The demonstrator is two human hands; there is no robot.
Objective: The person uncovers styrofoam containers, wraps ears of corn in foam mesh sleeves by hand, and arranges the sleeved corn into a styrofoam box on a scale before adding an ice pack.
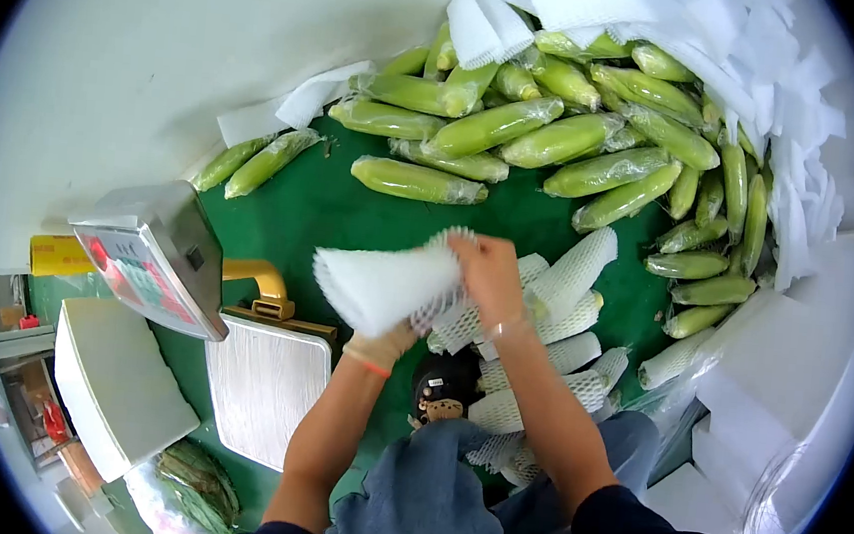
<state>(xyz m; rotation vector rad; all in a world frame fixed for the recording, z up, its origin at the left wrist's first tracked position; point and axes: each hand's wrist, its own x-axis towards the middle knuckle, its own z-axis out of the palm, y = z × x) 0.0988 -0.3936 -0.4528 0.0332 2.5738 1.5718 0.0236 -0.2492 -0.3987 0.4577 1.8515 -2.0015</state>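
A white foam net sleeve (pixel 380 285) is held up in front of me, its wide end pointing left. My right hand (pixel 494 280), bare, is closed on the sleeve's upper right edge. Below it my left hand (pixel 382 348), in a light glove with an orange cuff, grips the lower part; its fingers are partly covered by the mesh. Whether anything is inside the sleeve cannot be seen. Just right of my hands lie several ears of corn (pixel 565 278) in foam net sleeves, stacked down toward my legs.
Film-wrapped ears of corn (pixel 498 127) are heaped along the back and right of the green floor (pixel 291 216). White foam sleeves (pixel 706 38) are piled behind them. On the left stand a weighing scale (pixel 267 385) with its display (pixel 152 255) and a white foam box (pixel 117 383).
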